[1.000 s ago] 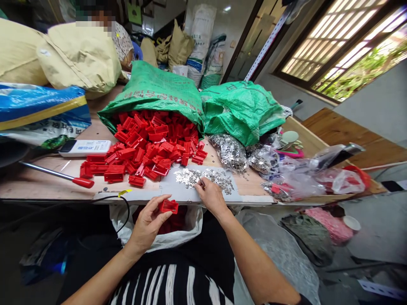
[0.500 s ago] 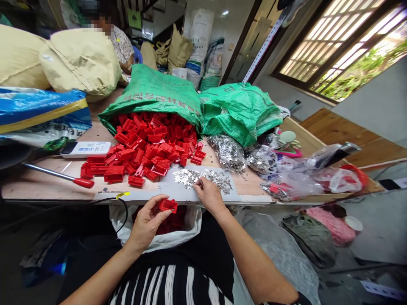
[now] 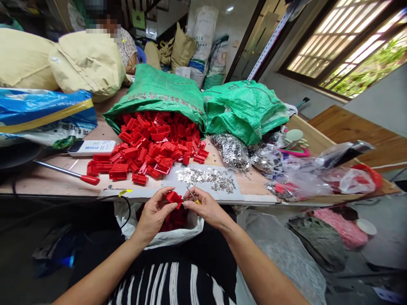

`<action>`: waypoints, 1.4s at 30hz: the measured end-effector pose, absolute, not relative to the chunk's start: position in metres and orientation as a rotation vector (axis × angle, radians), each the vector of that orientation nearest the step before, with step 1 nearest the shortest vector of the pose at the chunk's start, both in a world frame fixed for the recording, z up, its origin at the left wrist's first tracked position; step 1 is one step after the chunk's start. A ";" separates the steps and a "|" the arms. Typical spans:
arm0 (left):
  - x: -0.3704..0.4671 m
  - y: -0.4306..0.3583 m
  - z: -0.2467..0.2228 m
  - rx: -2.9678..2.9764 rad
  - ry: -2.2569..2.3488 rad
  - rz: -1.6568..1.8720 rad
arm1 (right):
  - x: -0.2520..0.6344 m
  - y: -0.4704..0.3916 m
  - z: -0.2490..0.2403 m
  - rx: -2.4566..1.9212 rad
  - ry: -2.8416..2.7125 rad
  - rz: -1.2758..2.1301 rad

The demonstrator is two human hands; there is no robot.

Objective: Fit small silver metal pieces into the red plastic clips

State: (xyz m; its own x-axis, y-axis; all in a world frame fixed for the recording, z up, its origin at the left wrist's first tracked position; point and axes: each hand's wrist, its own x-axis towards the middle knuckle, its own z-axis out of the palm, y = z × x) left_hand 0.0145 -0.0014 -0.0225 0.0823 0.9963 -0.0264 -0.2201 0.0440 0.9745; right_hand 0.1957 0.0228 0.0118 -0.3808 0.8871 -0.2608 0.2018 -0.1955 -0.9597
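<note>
My left hand (image 3: 155, 214) pinches a small red plastic housing (image 3: 174, 199) between thumb and fingers, just in front of the table edge. Close beside it, my right hand (image 3: 206, 209) is closed around a small yellow-handled tool (image 3: 197, 201) with a thin metal shaft. Its thumb and fingertips meet the right side of the red housing; whether they also pinch a tiny metal piece is too small to tell. Behind the hands, flat silvery metal pieces (image 3: 206, 177) lie spread on a grey sheet (image 3: 171, 181). Below, a white sack (image 3: 190, 231) holds more red housings.
Red housings (image 3: 143, 148) spill from a green woven sack (image 3: 168, 91). Bags of metal pieces (image 3: 230, 151) sit to the right, near a wooden tray with plastic bags. A red-handled lever (image 3: 89, 179) and white box (image 3: 97, 147) are left. Another person sits behind.
My right hand has left the metal pieces and come back to the red housing in my left hand. The yellow-handled tool now shows in it. The housing is turned, and the view has shifted slightly.
</note>
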 end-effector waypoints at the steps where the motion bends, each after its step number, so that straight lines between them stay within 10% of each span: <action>1: 0.015 -0.002 -0.021 1.059 1.008 1.217 | 0.193 0.021 0.010 -1.285 -1.531 1.607; 19: 0.018 -0.004 -0.013 0.600 0.831 1.160 | 0.190 0.012 0.013 -1.273 -1.471 1.537; 26: 0.007 0.017 -0.027 1.252 1.036 1.189 | 0.200 0.022 0.005 -1.349 -1.989 0.947; 42: -0.007 0.052 -0.034 1.726 1.143 1.018 | 0.196 0.033 -0.009 -1.376 -2.217 0.778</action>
State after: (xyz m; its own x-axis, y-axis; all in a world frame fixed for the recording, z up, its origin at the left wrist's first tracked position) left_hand -0.0067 0.0515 -0.0338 0.2641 0.9467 0.1843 0.2928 -0.2608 0.9199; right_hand 0.1963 0.0334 -0.0087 -0.4248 0.9036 0.0549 0.6709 0.3549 -0.6510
